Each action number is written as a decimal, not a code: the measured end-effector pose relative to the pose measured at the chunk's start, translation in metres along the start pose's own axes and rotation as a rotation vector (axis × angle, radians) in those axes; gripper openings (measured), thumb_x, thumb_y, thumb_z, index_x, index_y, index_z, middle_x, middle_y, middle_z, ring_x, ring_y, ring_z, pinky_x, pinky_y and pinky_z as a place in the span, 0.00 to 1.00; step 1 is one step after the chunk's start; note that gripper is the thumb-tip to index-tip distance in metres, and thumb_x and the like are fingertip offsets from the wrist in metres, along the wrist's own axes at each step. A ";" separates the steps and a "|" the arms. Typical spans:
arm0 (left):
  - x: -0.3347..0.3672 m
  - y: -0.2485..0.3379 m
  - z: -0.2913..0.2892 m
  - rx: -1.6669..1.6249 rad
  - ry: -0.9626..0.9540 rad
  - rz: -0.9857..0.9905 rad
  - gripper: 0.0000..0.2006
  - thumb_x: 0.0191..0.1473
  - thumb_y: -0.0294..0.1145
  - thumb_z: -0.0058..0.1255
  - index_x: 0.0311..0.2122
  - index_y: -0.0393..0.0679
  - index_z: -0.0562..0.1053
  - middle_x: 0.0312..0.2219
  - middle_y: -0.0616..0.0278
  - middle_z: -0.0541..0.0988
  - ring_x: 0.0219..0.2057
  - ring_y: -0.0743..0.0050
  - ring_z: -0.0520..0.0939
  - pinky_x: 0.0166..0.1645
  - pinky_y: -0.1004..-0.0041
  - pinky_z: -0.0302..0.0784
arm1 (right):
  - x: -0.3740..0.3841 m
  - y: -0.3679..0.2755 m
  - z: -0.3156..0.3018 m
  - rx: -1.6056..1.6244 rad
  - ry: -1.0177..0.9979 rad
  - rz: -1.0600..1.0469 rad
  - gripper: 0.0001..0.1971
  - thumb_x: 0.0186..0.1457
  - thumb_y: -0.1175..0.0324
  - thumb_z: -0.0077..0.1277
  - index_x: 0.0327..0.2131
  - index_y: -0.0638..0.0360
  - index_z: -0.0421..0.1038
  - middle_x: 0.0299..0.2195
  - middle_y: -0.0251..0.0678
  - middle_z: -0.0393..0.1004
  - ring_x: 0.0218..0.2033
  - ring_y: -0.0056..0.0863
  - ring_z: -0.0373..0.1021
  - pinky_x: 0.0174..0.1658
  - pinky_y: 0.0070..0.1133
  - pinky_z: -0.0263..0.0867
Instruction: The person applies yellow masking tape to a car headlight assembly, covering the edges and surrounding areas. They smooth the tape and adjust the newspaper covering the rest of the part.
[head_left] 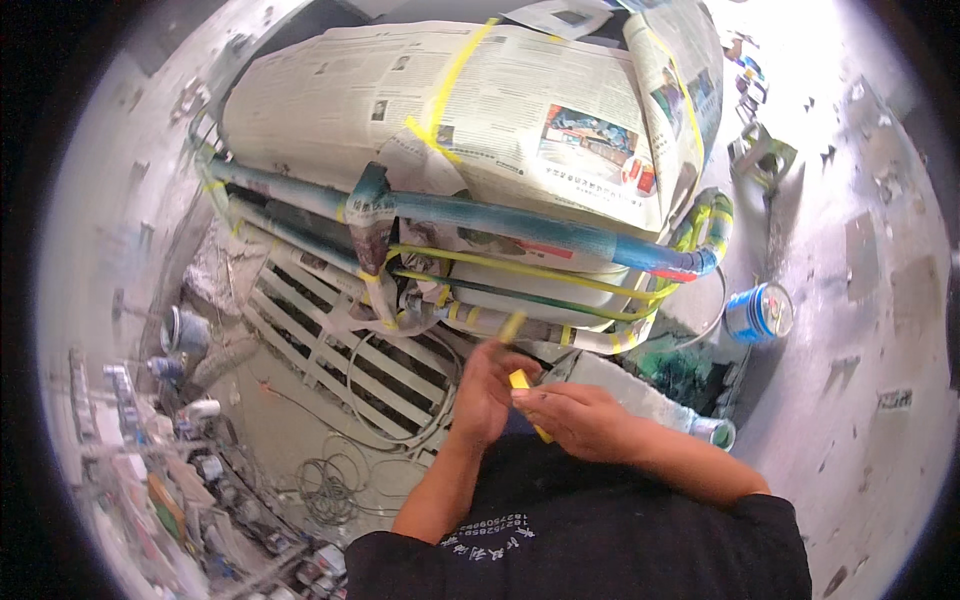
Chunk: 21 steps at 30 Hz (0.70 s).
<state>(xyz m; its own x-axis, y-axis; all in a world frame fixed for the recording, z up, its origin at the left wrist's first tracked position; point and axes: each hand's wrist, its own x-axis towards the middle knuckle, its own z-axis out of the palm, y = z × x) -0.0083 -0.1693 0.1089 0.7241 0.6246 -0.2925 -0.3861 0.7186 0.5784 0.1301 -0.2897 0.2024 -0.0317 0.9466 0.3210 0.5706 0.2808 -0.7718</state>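
In front of my body my two hands are close together. My right hand (582,418) is closed around a narrow yellow band, which looks like a roll of masking tape (519,380) seen edge-on; the fingers hide its middle. A short strip of yellow tape (512,326) stands up at the fingertips of my left hand (487,392), which are pinched and slightly blurred. Beyond them runs a blue-green painted tube frame (500,222), its lower bars partly wrapped in newspaper and yellow tape. A large rounded body behind it is covered with taped newspaper (340,95).
A slatted grating (345,345) lies at left with a loose cable (330,490) near it. Cans and clutter fill the lower left, including a grey bucket (188,332). A blue can (760,312) stands at right, and another can (714,433) sits near my right forearm.
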 end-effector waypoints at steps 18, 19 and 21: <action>0.103 0.060 -0.021 0.228 -0.008 0.051 0.15 0.55 0.36 0.50 0.47 0.43 0.69 0.21 0.68 0.69 0.19 0.77 0.68 0.24 0.74 0.64 | 0.041 0.084 -0.029 -0.486 0.101 0.198 0.19 0.56 0.73 0.52 0.52 0.63 0.68 0.48 0.49 0.72 0.52 0.46 0.68 0.55 0.33 0.65; 0.119 0.066 -0.022 0.357 0.012 0.073 0.15 0.54 0.35 0.50 0.46 0.43 0.70 0.22 0.69 0.69 0.20 0.77 0.69 0.25 0.75 0.64 | 0.049 0.087 -0.028 -0.523 0.097 0.161 0.19 0.56 0.72 0.51 0.52 0.62 0.68 0.49 0.49 0.71 0.53 0.47 0.67 0.55 0.34 0.64; 0.133 0.090 -0.012 0.488 -0.042 0.021 0.14 0.54 0.34 0.48 0.44 0.42 0.72 0.26 0.67 0.73 0.23 0.79 0.71 0.26 0.76 0.66 | 0.059 0.096 -0.025 -0.604 0.080 0.135 0.20 0.53 0.76 0.49 0.51 0.62 0.68 0.51 0.48 0.70 0.55 0.48 0.65 0.57 0.35 0.63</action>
<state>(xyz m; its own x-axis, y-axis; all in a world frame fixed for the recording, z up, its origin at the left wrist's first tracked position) 0.0462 -0.0180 0.1132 0.7455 0.6170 -0.2520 -0.0948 0.4724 0.8763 0.2041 -0.2112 0.1608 0.1211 0.9461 0.3004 0.9295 -0.0019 -0.3688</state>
